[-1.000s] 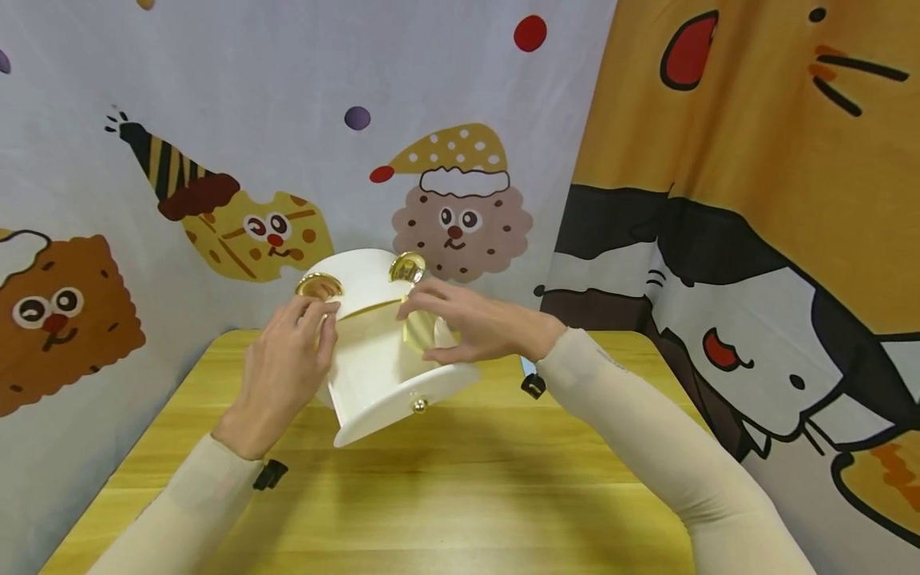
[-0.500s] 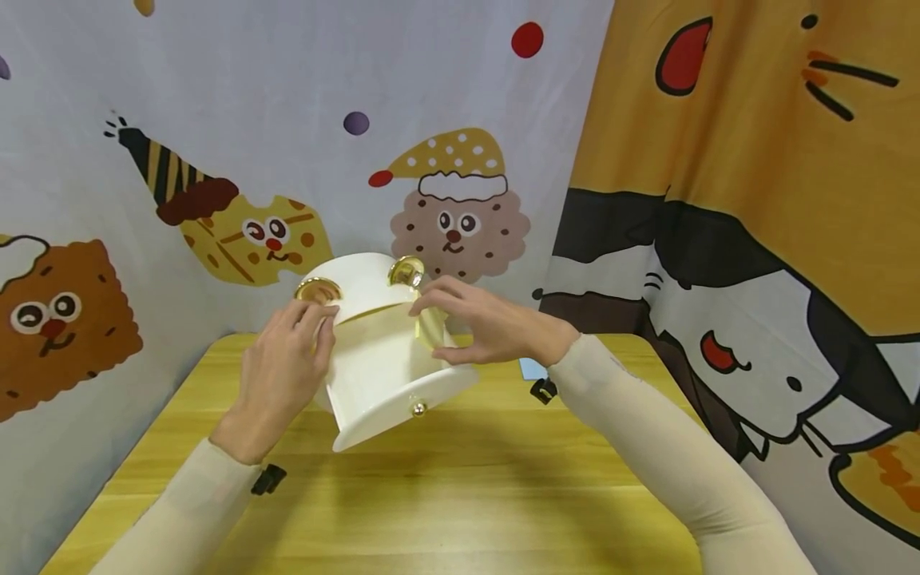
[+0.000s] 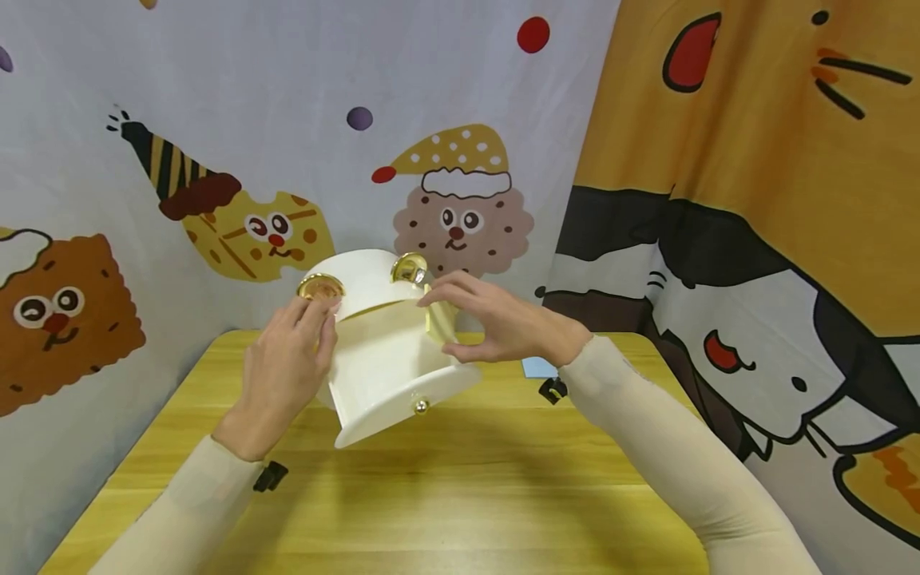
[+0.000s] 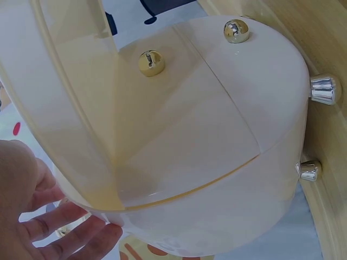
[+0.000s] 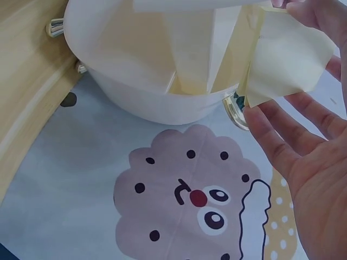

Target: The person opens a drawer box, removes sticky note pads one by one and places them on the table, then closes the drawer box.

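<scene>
At the far part of the counter, a white box, with gold ear-like parts along the top, a wide opening toward the viewer, and a gold knob on the curved front panel. At the right side of that opening, a pale yellow piece, sheet-like and straight-edged. Around it, the right hand, thumb and fingers in a broad C, holding the piece by its edges. Across from that, the left hand, fingers bent and touching the box's upper left edge; hard to tell, with the contact partly hidden, whether gripping or merely steadying. Farther right on the counter, a light blue item.

Possible troubles, judging by this hold: creasing the piece through too tight a squeeze; dropping it through too few points of contact; snagging its corner on the box through a skewed angle; tipping the box through uneven pressure, especially without firm steadying on the left.
</scene>
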Motion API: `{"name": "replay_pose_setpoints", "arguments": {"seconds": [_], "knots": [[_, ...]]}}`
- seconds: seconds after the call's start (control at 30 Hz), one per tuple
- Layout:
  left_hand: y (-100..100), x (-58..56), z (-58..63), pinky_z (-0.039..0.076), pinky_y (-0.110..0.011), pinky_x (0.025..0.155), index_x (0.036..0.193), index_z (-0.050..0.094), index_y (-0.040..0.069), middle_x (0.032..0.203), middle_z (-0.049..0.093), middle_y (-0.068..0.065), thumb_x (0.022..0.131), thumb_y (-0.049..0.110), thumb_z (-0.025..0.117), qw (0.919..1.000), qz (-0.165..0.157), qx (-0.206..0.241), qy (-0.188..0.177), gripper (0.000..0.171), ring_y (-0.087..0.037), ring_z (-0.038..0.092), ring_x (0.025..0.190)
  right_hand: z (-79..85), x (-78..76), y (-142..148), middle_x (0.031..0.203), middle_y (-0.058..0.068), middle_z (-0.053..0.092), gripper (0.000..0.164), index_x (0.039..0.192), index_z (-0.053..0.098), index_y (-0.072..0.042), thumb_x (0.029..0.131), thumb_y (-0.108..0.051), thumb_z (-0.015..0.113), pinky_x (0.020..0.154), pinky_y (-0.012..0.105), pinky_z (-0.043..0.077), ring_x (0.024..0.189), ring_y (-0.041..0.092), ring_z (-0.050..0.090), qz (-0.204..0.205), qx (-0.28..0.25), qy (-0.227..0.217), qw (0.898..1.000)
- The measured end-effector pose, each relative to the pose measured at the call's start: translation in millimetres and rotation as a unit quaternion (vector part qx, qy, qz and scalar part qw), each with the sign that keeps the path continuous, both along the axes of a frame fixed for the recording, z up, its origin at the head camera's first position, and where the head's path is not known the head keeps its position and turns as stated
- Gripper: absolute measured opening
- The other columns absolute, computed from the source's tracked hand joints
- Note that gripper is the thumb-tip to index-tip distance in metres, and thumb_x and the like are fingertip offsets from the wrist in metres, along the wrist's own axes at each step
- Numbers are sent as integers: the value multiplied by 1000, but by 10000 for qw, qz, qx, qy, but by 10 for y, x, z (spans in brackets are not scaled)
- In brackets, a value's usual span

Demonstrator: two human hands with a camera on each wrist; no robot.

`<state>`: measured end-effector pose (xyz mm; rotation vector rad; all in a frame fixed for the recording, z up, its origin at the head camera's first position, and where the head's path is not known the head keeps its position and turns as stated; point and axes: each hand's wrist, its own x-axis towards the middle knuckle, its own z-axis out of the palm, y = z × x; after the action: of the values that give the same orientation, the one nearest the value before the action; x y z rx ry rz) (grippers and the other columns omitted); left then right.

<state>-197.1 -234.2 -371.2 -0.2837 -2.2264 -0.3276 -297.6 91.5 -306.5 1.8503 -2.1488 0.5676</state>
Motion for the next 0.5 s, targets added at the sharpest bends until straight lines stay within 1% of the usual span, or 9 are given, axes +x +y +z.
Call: {"name": "replay_pose_setpoints", "arguments": {"seconds": [0.1, 0.2, 0.33, 0.4, 0.5], "knots": [[-4, 4, 2, 42, -37, 42, 129, 75, 18, 104, 67, -9, 105, 15, 65, 10000, -31, -10, -80, 26, -29, 58, 73, -7, -1, 30, 149, 5, 53, 64, 150, 54, -16, 95, -31, 82, 111, 36, 53, 134, 18, 57, 8, -65, -7, 10000], [-9, 6, 4, 42, -35, 44, 130, 76, 20, 105, 68, -8, 105, 16, 66, 9999, -44, -61, -98, 28, -27, 57, 73, -17, -11, 59, 149, 5, 53, 64, 150, 54, -17, 95, -32, 81, 112, 37, 53, 135, 18, 57, -71, -71, 42, 9999], [-19, 4, 3, 41, -34, 44, 131, 76, 19, 105, 67, -9, 105, 16, 66, 9999, -77, -88, -42, 28, -26, 56, 71, -39, -28, 105, 149, 1, 53, 62, 151, 53, -21, 96, -34, 79, 111, 35, 52, 134, 16, 56, -267, -20, 89, 9996], [-20, 5, 2, 41, -34, 45, 131, 76, 19, 105, 67, -9, 105, 16, 66, 9999, -89, -95, -28, 28, -26, 56, 71, -58, -36, 132, 149, 0, 53, 62, 151, 53, -21, 96, -34, 78, 110, 35, 52, 132, 16, 56, -342, 8, 56, 9994], [-20, 8, -3, 41, -33, 45, 131, 76, 20, 104, 67, -9, 105, 16, 66, 9999, -96, -97, -35, 29, -25, 55, 71, -86, -46, 172, 151, 0, 52, 61, 151, 53, -21, 97, -35, 78, 112, 36, 52, 135, 16, 55, -434, 27, -1, 9991]]}}
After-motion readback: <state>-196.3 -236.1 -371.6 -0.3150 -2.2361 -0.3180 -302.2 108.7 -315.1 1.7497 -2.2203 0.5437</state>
